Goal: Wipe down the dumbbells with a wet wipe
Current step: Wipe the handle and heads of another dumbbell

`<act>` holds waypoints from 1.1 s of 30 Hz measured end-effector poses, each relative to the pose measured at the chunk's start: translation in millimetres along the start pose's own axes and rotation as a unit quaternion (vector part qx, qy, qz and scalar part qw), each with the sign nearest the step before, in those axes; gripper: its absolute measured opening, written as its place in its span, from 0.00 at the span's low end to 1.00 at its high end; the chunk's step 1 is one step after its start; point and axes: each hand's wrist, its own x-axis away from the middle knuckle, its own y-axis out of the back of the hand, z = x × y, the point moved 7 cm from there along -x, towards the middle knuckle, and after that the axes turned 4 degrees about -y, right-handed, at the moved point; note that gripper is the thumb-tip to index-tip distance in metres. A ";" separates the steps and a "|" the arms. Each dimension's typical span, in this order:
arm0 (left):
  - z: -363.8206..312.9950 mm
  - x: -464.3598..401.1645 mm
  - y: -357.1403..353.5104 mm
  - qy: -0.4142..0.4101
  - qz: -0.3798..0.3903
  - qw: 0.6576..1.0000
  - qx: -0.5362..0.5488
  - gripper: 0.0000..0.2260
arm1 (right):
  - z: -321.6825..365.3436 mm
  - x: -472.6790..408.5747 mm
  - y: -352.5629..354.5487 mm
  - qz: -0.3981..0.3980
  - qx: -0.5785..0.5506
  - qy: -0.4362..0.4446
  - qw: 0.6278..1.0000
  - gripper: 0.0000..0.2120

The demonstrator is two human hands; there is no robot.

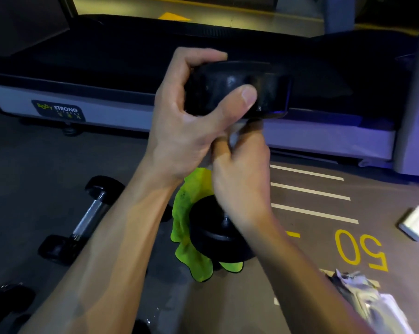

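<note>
A black dumbbell stands on end in front of me, its upper head (pixel 237 89) gripped by my left hand (pixel 186 124), thumb across the near side. Its lower head (pixel 213 233) rests on a lime-green cloth (pixel 188 237) on the floor. My right hand (pixel 242 174) is curled round the handle just below the upper head, with a bit of white wet wipe (pixel 233 138) showing between its fingers. The handle itself is hidden by that hand. A second dumbbell (pixel 88 216) with a chrome handle lies on the floor to the left.
A treadmill (pixel 102 109) marked "BODY STRONG" runs across the back. An opened wipe packet (pixel 362 295) lies at the lower right and a white charger (pixel 418 220) at the right edge. More dark weights (pixel 8 302) sit at the lower left. The floor bears white lines and a yellow "50".
</note>
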 end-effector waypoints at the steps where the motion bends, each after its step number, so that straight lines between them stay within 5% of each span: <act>1: 0.2 -0.3 0.1 0.002 0.001 1.000 -0.001 0.21 | -1.3 -5.9 2.4 0.019 -0.027 -0.002 0.999 0.07; 4: 2.4 -0.7 3.0 0.009 -0.004 1.000 0.006 0.20 | -12.7 -20.5 -3.3 0.121 -0.148 -0.077 0.979 0.14; 9: 4.1 0.2 5.8 0.020 -0.013 1.000 0.017 0.20 | -30.2 -19.4 -35.0 0.311 -0.404 -0.257 0.821 0.06; 10: 4.6 -0.5 5.8 0.022 -0.017 0.999 0.017 0.20 | -33.1 -20.2 -34.6 0.293 -0.399 -0.254 0.831 0.07; 13: 7.0 -2.6 7.4 0.029 -0.032 0.999 0.021 0.20 | -27.4 -15.5 -17.3 0.160 -0.275 -0.139 0.938 0.11; 15: 8.4 -3.2 8.1 0.031 -0.031 0.999 0.015 0.20 | -22.2 -2.1 -10.9 0.118 -0.197 -0.128 0.965 0.14; 18: 8.8 -2.1 10.8 0.029 -0.032 0.999 0.009 0.19 | -29.2 13.7 -5.2 0.132 -0.111 -0.169 0.970 0.23; 21: 8.0 -1.6 11.9 0.026 -0.032 0.999 0.005 0.19 | -42.8 26.5 0.8 0.134 -0.141 -0.212 0.958 0.27; 28: 4.6 -2.6 6.6 0.026 -0.010 1.000 0.000 0.20 | -25.1 18.3 7.7 0.055 -0.144 -0.062 0.986 0.15; 33: 8.0 -3.0 7.4 0.025 -0.013 1.000 0.001 0.19 | -4.1 15.3 13.6 0.027 -0.202 -0.062 0.977 0.07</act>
